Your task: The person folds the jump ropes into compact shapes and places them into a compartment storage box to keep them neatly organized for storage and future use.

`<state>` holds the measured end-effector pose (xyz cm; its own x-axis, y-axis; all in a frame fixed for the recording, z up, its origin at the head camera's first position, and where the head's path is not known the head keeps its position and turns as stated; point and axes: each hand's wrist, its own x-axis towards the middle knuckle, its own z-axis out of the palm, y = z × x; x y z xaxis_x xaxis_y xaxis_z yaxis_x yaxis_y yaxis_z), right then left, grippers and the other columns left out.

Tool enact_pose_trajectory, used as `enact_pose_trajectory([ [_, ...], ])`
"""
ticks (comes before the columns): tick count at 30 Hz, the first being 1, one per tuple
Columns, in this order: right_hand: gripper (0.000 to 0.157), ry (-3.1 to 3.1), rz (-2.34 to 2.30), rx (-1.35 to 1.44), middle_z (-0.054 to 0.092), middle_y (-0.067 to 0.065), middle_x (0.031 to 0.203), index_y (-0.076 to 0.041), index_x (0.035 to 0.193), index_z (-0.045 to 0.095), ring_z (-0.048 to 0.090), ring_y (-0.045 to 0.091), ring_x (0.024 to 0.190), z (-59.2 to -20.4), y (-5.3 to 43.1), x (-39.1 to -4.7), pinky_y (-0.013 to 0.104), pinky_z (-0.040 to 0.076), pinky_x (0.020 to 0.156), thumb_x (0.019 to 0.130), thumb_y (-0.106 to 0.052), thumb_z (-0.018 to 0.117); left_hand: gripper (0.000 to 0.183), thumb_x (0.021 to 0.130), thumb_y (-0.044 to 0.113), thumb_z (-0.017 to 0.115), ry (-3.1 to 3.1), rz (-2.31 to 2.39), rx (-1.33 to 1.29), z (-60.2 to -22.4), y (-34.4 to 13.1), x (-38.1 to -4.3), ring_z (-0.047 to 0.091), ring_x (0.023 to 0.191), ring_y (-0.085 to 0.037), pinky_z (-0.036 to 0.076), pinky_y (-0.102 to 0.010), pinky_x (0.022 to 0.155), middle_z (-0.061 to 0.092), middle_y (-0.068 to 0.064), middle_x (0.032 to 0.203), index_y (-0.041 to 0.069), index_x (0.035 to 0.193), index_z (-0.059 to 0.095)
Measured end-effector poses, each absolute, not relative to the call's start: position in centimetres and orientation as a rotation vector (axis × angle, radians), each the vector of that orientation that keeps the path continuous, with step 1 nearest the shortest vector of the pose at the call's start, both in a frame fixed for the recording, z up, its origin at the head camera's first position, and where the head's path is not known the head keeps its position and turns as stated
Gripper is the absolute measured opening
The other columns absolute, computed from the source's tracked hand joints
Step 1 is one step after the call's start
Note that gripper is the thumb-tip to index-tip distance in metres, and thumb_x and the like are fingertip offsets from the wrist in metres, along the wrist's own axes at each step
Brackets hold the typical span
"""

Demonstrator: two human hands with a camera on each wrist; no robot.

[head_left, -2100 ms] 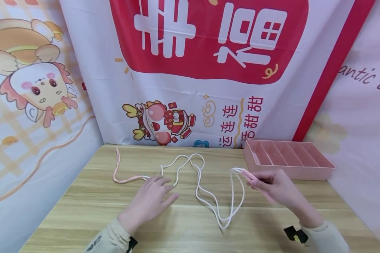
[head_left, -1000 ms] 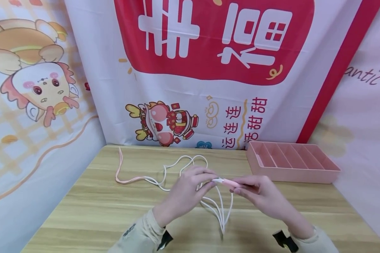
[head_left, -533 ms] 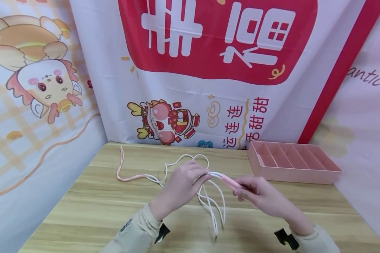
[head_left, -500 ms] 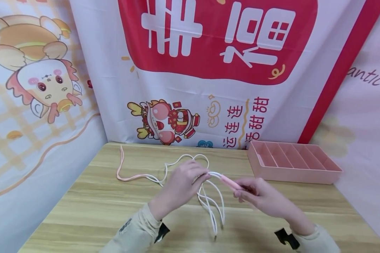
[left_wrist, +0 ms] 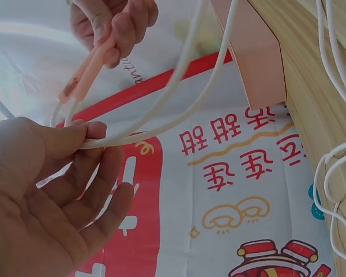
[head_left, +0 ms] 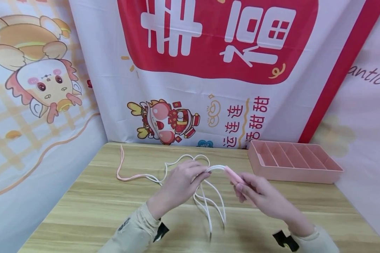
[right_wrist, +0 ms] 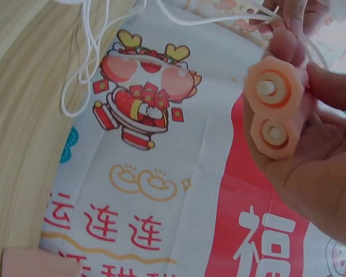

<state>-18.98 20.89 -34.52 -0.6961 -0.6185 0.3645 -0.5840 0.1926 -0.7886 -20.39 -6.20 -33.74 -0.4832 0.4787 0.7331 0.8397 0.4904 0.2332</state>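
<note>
A jump rope with two pink handles (head_left: 234, 175) and white cord (head_left: 220, 196) is in both hands above the wooden table. My right hand (head_left: 261, 193) grips the two handles side by side, their cord ends tilted up and left. In the right wrist view, the open hollow ends of the handles (right_wrist: 275, 92) face the camera. My left hand (head_left: 182, 181) pinches the doubled cord between thumb and index finger, a short way from the handles; its other fingers are loosely bent in the left wrist view. Cord loops hang below it to the table.
More of the cord lies in curves at the table's back, ending in a pink stretch (head_left: 130, 178) at the left. A pink divided box (head_left: 299, 175) stands at the back right. Printed cloths (head_left: 177, 84) hang behind the table (head_left: 92, 211) and at both sides.
My left hand has left the table, moved right and pinched the cord near the handles. My right hand brought the handles left, and lately tilted them more steeply, raising the cord between the hands.
</note>
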Motion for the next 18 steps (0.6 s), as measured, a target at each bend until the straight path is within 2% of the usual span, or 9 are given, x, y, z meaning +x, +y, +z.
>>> enact_pose_trajectory([
  [5,0.014,2.456,-1.813,-1.064,0.059,0.017,0.085,0.004,0.110,0.057,0.060,0.025,0.069,-34.3,20.8,-18.9,0.032,0.055,0.055,0.103,-0.002,0.047,0.005,0.090,0.010,0.073,-2.196,-0.901,-1.043,-33.8,-6.5,-20.8,0.061,0.080,-0.010,0.051,-0.027,0.073,0.070,0.004,0.086,0.011,0.094,0.076],
  [10,0.021,2.518,-2.006,-0.835,0.060,0.019,0.090,0.007,0.114,0.058,0.062,0.024,0.073,-34.1,21.1,-19.1,0.032,0.056,0.059,0.104,-0.009,0.048,0.008,0.091,0.009,0.071,-2.306,-0.985,-0.980,-34.2,-6.5,-21.1,0.058,0.076,-0.007,0.048,-0.028,0.069,0.068,0.010,0.078,0.015,0.088,0.076],
  [15,0.026,2.485,-2.124,-0.739,0.060,0.020,0.093,0.008,0.119,0.057,0.063,0.024,0.077,-34.0,21.1,-19.1,0.033,0.058,0.065,0.104,-0.012,0.049,0.012,0.093,0.009,0.068,-2.409,-1.122,-0.982,-34.6,-5.8,-20.7,0.052,0.062,-0.005,0.046,-0.023,0.055,0.068,0.009,0.075,0.013,0.084,0.075],
  [18,0.027,2.472,-2.185,-0.694,0.060,0.020,0.094,0.008,0.119,0.056,0.063,0.025,0.077,-33.9,21.2,-19.1,0.033,0.058,0.067,0.104,-0.013,0.049,0.014,0.095,0.010,0.066,-2.515,-1.200,-1.000,-34.9,-5.3,-20.3,0.052,0.059,-0.003,0.044,-0.022,0.051,0.066,0.009,0.072,0.012,0.083,0.074],
])
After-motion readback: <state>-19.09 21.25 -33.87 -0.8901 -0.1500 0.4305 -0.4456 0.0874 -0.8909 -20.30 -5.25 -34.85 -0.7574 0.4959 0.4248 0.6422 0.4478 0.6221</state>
